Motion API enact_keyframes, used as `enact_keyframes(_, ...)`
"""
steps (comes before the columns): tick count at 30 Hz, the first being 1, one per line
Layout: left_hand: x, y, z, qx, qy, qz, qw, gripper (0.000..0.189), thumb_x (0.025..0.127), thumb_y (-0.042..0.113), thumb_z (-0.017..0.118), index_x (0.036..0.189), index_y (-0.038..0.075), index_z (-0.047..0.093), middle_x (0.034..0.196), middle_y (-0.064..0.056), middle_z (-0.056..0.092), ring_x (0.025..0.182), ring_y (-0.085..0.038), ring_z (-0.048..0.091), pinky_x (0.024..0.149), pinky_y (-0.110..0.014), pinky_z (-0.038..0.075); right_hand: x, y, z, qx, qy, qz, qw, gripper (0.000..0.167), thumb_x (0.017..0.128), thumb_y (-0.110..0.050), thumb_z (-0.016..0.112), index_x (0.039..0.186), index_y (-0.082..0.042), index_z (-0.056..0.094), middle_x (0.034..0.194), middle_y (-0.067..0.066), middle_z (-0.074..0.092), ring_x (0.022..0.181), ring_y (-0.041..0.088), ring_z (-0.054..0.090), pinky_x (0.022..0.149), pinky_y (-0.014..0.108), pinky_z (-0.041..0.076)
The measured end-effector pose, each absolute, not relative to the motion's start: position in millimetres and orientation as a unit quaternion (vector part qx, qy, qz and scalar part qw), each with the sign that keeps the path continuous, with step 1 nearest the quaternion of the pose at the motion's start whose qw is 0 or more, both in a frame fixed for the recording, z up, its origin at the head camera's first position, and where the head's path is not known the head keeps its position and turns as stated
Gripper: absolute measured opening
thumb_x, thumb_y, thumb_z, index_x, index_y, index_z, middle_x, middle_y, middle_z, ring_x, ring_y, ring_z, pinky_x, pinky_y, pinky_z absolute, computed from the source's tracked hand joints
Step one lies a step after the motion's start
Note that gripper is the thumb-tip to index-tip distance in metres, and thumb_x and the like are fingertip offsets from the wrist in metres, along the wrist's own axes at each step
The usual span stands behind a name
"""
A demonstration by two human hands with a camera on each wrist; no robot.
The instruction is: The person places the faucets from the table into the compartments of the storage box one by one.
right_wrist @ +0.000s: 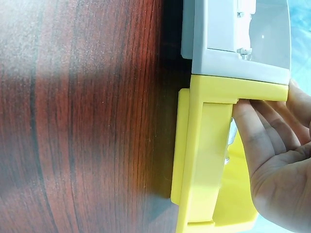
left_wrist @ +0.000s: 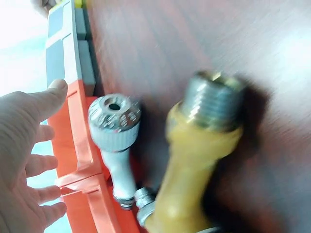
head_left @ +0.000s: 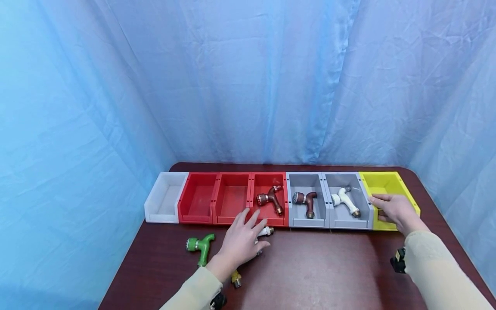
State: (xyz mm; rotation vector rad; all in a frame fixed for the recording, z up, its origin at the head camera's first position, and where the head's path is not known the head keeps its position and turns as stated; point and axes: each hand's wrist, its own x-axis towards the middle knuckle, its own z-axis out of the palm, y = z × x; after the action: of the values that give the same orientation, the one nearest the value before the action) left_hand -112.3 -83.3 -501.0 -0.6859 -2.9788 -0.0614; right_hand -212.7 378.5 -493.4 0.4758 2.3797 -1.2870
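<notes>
Touching one of seven bins (head_left: 381, 183) — perhaps seven taps (head_left: 310, 203).

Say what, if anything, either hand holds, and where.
Left hand: nothing. Right hand: fingers at the left wall of the yellow bin, by its rim; whether they grip it can't be told.

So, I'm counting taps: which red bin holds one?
The rightmost red bin: a brown tap lies inside, while the other two red bins show none.
</notes>
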Motion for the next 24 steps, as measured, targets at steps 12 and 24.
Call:
enact_keyframes(12, -86, -87, -518, -0.187, -0.980, -0.002, 0.065, 0.061, 0.090, 0.057, 0.072, 0.140, 0.024, 0.063, 0.149, -0.011, 0.056, 0.135, -0.044, 0.049, 0.111, -0.054, 0.044, -213, 377, -493, 0.166, 0.854, -0.454, 0.192, 0.076, 0.102, -0.050, 0.058, 0.155, -0.001, 0.036, 0.152, 0.031, 0.042, 0.101, 0.025, 0.062, 0.085, 0.034, 0.062)
enact_keyframes(24, -80, -84, -532, -0.154, -0.986, -0.001, 0.068, 0.055, 0.093, 0.055, 0.069, 0.138, 0.023, 0.064, 0.145, -0.013, 0.059, 0.123, -0.040, 0.060, 0.100, -0.055, 0.052, -211, 376, -491, 0.169, 0.852, -0.455, 0.196, 0.074, 0.103, -0.049, 0.056, 0.156, -0.001, 0.035, 0.153, 0.031, 0.040, 0.097, 0.021, 0.064, 0.085, 0.035, 0.062)
